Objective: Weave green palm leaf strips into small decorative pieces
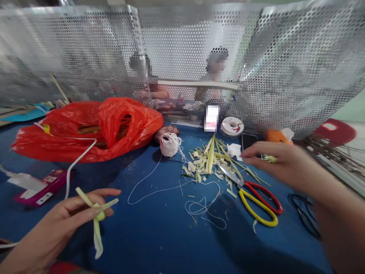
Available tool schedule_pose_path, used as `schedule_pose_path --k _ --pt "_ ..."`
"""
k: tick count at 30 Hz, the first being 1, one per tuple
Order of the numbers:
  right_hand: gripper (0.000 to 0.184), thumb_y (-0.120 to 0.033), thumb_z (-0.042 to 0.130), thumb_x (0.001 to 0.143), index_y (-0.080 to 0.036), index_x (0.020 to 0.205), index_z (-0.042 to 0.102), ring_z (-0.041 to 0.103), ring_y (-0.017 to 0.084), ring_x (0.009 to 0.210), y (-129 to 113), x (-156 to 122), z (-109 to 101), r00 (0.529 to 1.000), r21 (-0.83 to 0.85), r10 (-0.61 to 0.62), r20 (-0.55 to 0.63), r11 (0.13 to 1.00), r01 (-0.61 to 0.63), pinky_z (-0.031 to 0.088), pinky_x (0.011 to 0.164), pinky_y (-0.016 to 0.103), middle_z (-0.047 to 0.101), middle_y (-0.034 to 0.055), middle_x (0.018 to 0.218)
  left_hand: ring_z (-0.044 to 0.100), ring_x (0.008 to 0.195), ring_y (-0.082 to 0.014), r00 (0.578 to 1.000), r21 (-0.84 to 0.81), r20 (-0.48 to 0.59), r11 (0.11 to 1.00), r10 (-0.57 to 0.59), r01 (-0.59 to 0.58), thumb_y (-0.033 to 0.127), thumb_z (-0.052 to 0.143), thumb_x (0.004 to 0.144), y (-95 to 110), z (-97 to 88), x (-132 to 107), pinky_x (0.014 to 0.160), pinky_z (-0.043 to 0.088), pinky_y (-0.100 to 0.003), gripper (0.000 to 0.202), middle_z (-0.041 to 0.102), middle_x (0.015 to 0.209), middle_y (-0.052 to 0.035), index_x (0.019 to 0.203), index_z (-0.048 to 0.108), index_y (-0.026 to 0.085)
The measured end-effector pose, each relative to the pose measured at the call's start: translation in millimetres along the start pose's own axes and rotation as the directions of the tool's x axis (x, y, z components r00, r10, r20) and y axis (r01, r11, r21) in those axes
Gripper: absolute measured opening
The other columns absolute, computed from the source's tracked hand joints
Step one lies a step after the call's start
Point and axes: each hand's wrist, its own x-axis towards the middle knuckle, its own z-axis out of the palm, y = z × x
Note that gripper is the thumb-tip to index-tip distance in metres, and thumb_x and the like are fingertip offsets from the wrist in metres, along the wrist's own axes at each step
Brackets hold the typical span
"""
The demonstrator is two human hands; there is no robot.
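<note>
Between the thumb and fingers of my left hand [82,213], at the lower left, is a pale green leaf strip folded into a knot [98,213] with loose ends sticking out. My right hand [270,158] is stretched over the right side of the table, slightly blurred. Its thumb and fingers are apart, with nothing visible held. Closest to its fingertips lie a crumpled white tissue [234,150] and a dark phone [249,140]. Scissors with red and yellow handles [258,203] lie beside a heap of leaf scraps [196,161] and longer leaf strips [210,156].
A ball of white string [169,145] trails thread across the blue table [159,239]. Behind stand a red plastic bag [131,125], a white spool [232,125] and a perforated metal screen [182,45]. A purple power strip [45,188] lies left, a black cable [303,217] right.
</note>
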Motion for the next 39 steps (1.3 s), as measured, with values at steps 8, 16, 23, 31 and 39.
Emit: schedule_pose_path --k 8,16,23,31,39 --pt "0.016 -0.016 0.056 0.082 -0.021 0.082 0.071 0.063 0.023 0.081 -11 33 127 0.976 0.017 -0.052 0.213 0.999 0.049 0.040 0.074 0.036 0.067 0.0074 0.090 0.062 0.054 -0.0124 0.994 -0.344 0.092 0.939 0.052 -0.017 0.024 0.085 0.054 27 89.9 -6 0.055 0.051 -0.021 0.021 0.073 0.074 -0.0044 0.071 0.076 0.015" --pt "0.016 -0.017 0.048 0.083 -0.020 0.072 0.059 0.056 0.020 0.077 -6 33 121 0.990 0.172 0.011 0.142 0.984 -0.036 0.036 0.072 0.034 0.061 0.0062 0.082 0.066 0.065 -0.0110 0.943 -0.500 0.326 0.834 -0.069 0.234 0.019 0.071 0.076 46 151.1 11 0.053 0.050 -0.017 0.009 0.073 0.093 -0.0083 0.080 0.074 0.012" --pt "0.017 -0.030 0.047 0.090 -0.022 0.078 0.055 0.062 0.017 0.067 -22 30 108 0.970 0.510 0.134 0.201 0.831 -0.221 0.047 0.064 0.030 0.067 0.0029 0.072 0.064 0.057 -0.0097 0.848 -0.514 0.486 0.716 -0.211 0.472 0.014 0.058 0.088 55 185.8 26 0.049 0.050 -0.016 0.016 0.072 0.078 -0.0086 0.093 0.070 0.006" --pt "0.016 -0.029 0.074 0.069 -0.020 0.076 0.063 0.066 0.015 0.066 -35 29 105 0.855 0.816 0.313 0.413 0.289 -0.500 0.050 0.069 0.031 0.069 -0.0003 0.069 0.066 0.055 -0.0111 0.837 -0.476 0.500 0.737 -0.223 0.480 0.015 0.057 0.088 48 196.9 26 0.041 0.045 -0.016 0.012 0.070 0.068 -0.0046 0.086 0.068 0.009" --pt "0.020 -0.025 0.079 0.064 -0.020 0.081 0.069 0.061 0.012 0.062 -32 31 99 0.840 0.830 0.352 0.413 0.234 -0.506 0.049 0.065 0.028 0.068 -0.0012 0.069 0.061 0.052 -0.0096 0.772 -0.439 0.620 0.756 -0.137 0.486 0.016 0.067 0.077 38 190.8 20 0.043 0.045 -0.018 0.008 0.071 0.074 -0.0044 0.082 0.069 0.010"
